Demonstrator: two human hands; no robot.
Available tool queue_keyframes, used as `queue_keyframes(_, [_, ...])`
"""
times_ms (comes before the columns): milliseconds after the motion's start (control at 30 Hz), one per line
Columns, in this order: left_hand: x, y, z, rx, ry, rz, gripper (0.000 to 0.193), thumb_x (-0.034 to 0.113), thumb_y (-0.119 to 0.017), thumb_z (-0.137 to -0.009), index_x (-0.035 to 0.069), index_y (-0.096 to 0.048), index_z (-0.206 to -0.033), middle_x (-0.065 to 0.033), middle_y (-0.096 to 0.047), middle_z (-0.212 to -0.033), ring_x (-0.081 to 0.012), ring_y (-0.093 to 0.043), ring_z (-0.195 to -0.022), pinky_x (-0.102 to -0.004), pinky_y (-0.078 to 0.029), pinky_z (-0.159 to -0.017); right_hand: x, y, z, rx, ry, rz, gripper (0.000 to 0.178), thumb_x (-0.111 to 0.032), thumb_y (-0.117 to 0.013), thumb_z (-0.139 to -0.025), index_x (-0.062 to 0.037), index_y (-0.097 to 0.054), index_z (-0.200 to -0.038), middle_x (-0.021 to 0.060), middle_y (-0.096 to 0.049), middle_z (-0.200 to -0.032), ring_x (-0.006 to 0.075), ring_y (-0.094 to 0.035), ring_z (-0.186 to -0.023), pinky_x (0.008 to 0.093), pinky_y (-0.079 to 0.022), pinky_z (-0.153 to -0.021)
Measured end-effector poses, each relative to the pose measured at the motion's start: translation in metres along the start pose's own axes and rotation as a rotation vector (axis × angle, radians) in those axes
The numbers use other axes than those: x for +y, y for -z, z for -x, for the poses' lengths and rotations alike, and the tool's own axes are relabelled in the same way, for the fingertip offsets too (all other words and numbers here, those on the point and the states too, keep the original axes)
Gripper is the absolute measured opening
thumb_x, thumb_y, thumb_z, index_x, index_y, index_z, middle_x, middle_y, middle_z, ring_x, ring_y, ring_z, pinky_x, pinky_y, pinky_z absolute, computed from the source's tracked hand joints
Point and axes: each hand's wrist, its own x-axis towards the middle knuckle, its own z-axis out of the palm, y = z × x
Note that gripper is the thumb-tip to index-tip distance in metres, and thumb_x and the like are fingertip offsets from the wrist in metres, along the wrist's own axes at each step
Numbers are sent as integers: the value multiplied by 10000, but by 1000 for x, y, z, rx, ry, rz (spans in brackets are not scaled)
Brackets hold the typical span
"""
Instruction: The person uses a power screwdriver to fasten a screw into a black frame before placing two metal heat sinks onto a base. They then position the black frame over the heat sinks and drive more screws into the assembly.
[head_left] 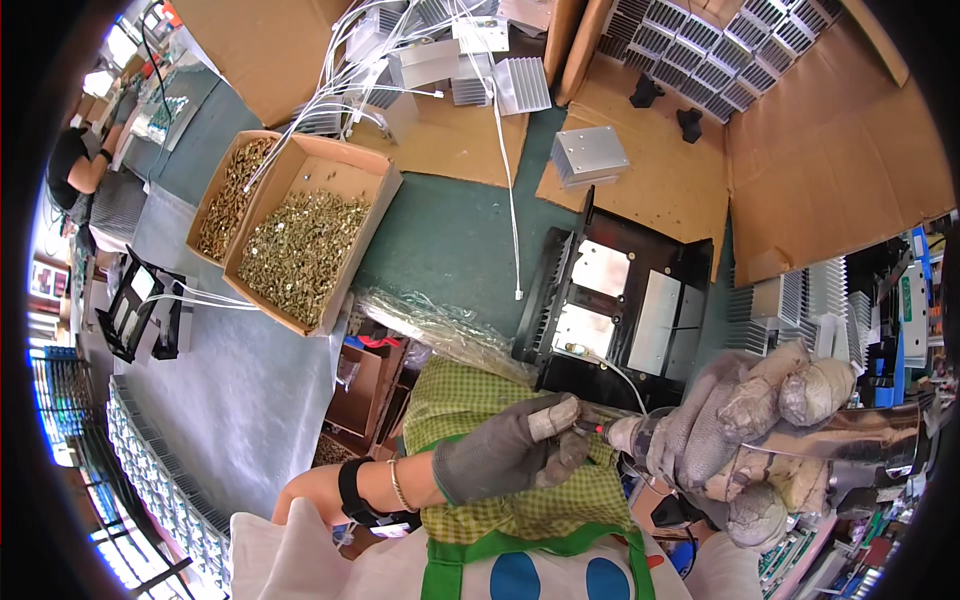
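Observation:
My right hand (715, 430), in a grey glove with taped fingers, is wrapped round a shiny metal power screwdriver (860, 440). The tool lies sideways, its nose pointing left. At that nose my left hand (500, 452), also gloved with taped fingertips, is closed in a pinch; whatever sits between the fingertips is too small to make out. Just beyond both hands a black finned housing (625, 345) rests on the table's front edge, with several silver plates inside. A white wire (628, 378) runs from a small part on one plate toward the screwdriver's nose.
Two cardboard boxes of small brass-coloured screws (305, 245) stand left of centre. Behind are heat sinks (520, 85) with bundled white wires, and a silver block (590, 152) on cardboard. More finned heat sinks (800, 305) crowd the right. Another person (85, 170) works far left.

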Motion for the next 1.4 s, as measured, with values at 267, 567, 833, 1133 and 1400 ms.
queue_keyframes(267, [1, 1, -1, -109, -1, -11, 398, 318, -457, -956, 37, -428, -1236, -80, -548, -1071, -181, -549, -948, -282, -437, -741, -13, 10, -3, -74, 1, 12, 566, -306, -576, -828, -10, -385, -1271, 175, -554, -1083, 247, -614, -823, 375, -534, -731])
queue_keyframes(567, [3, 5, 6, -12, 166, -192, 480, 156, -457, -929, -39, -336, -1351, -151, -468, -1319, -220, -482, -1187, -313, -407, -872, 40, 31, -66, 343, 4, -268, 615, -350, -557, -831, -13, -356, -1304, 196, -542, -1125, 268, -618, -838, 390, -537, -735])
queue_keyframes(833, [8, 11, 6, 77, 145, -229, 408, 282, -526, -926, -31, -468, -1181, -90, -594, -958, -136, -560, -792, -236, -422, -618, 51, 29, -79, 104, 48, 19, 532, -184, -660, -818, -48, -403, -1263, 55, -447, -1252, 123, -424, -1148, 307, -408, -957])
queue_keyframes(1133, [11, 0, 6, 152, 21, -277, 334, 293, -602, -885, 3, -524, -1030, -23, -579, -799, -104, -527, -639, -210, -404, -553, 47, 21, -76, 140, -2, 502, 629, -444, -563, -800, -44, -409, -1260, 98, -496, -1185, 196, -520, -1034, 328, -460, -869])
queue_keyframes(1400, [10, 8, 5, 68, -43, -318, 285, 289, -619, -873, 46, -546, -1001, -21, -583, -822, -105, -526, -678, -232, -406, -595, 67, 32, -75, -24, -86, -724, 778, -620, -478, -763, -28, -410, -1262, 139, -528, -1130, 245, -568, -945, 352, -499, -800])
